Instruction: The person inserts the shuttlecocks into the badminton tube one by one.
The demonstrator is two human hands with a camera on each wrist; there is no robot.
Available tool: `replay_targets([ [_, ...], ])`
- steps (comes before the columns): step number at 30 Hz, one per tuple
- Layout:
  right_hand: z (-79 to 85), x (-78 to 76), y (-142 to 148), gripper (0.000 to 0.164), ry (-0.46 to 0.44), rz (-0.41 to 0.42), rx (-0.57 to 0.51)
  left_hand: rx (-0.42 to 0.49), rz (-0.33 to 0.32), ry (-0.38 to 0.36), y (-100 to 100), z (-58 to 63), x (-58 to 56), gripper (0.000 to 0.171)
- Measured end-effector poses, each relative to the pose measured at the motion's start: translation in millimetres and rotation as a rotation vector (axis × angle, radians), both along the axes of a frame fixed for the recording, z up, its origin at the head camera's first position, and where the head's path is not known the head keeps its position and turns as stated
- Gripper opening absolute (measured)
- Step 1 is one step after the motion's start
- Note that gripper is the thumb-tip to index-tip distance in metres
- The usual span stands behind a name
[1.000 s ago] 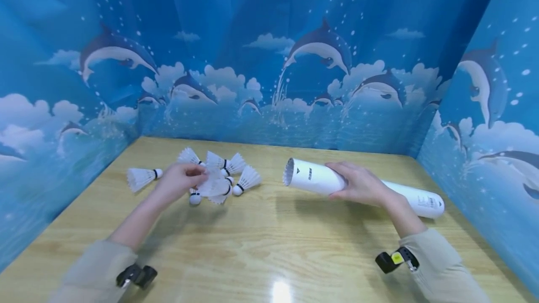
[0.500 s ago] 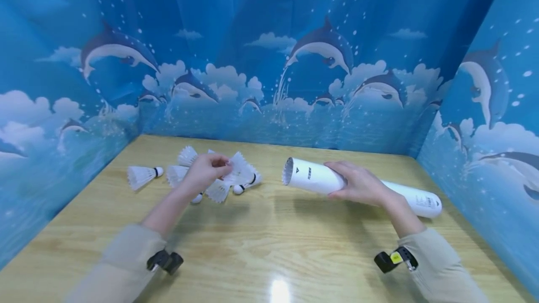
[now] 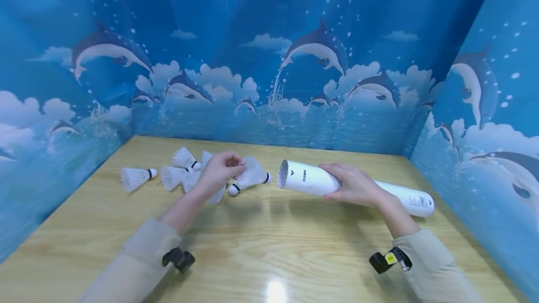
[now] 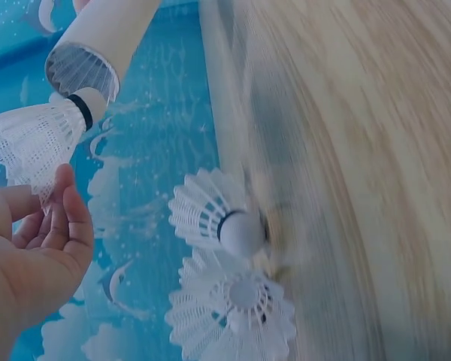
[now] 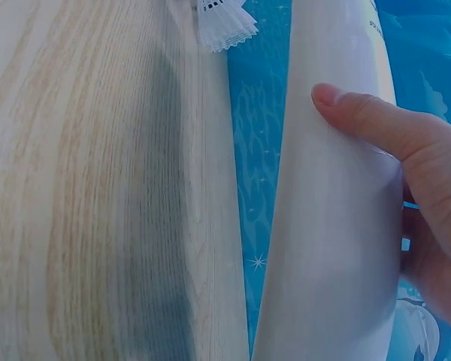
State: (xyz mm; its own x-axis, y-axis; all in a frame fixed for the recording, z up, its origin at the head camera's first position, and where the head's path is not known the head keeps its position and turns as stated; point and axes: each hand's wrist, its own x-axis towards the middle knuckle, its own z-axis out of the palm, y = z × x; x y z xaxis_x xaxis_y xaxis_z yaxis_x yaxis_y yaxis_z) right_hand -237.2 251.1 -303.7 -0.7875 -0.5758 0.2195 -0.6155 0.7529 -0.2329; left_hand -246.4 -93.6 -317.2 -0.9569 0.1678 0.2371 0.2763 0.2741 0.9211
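Note:
Between thumb and fingers my left hand (image 3: 221, 169) pinches a white shuttlecock (image 4: 49, 135) by its skirt edge. Its cork, banded in black, points right toward the mouth of a white shuttlecock tube (image 3: 309, 179). In the left wrist view the cork overlaps the tube's rim, and shuttlecock skirts show inside the mouth. My right hand (image 3: 353, 185) grips the tube around its middle, thumb on the near side in the right wrist view. The tube lies slanted, its open end raised over the table and facing left.
Several loose shuttlecocks (image 3: 171, 177) lie in a cluster under and behind the left hand. One shuttlecock (image 3: 136, 177) lies apart at the left. The wooden table (image 3: 252, 247) meets a blue dolphin-print curtain (image 3: 236, 60) at the back and sides.
My left hand has lifted the shuttlecock out of the cluster and carried it right, its cork now swung toward the tube's mouth. The right hand and tube have stayed nearly still.

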Motion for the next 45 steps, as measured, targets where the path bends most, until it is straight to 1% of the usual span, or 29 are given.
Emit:
replay_targets([
  [5, -0.6, -0.9, -2.8, 0.077, -0.025, 0.009, -0.009, 0.030, 0.004, -0.027, 12.4, -1.2, 0.9, 0.009],
  [9, -1.2, 0.0, -1.6, 0.078, -0.036, -0.002, -0.010, 0.038, 0.015, -0.064, 25.5, -1.7, -1.4, 0.008],
  [13, -2.1, 0.7, -2.0, 0.079, -0.036, -0.005, -0.007, 0.043, 0.024, -0.082, 34.5, -4.3, -2.9, 0.009],
  [17, -1.8, 0.1, -2.9, 0.081, -0.044, -0.016, -0.002, 0.047, 0.025, -0.076, 42.4, -6.4, -2.9, 0.007],
  [20, -1.0, -1.0, -3.4, 0.082, -0.047, -0.022, -0.001, 0.040, 0.030, -0.072, 48.5, -5.8, -3.4, 0.007],
  [25, 0.5, -2.3, -4.1, 0.081, -0.042, -0.016, 0.006, 0.001, 0.051, -0.076, 54.8, -5.3, -6.1, 0.007],
  [27, 1.1, -2.6, -4.1, 0.081, -0.039, -0.016, 0.010, -0.021, 0.058, -0.064, 55.8, -4.5, -6.5, 0.008],
  [33, 1.5, -4.2, -3.6, 0.081, -0.034, -0.014, 0.003, -0.165, 0.084, 0.059, 56.1, -1.7, -6.0, 0.013],
  [35, 1.2, -4.6, -3.6, 0.080, -0.032, -0.007, 0.000, -0.205, 0.086, 0.084, 55.8, -2.2, -6.7, 0.013],
  [39, 0.9, -4.7, -3.6, 0.080, -0.024, -0.001, -0.005, -0.232, 0.078, 0.066, 56.1, -4.1, -8.8, 0.012],
  [45, 0.1, -4.7, -4.1, 0.080, -0.025, -0.008, -0.010, -0.232, 0.074, 0.021, 58.5, -4.7, -8.2, 0.005],
])
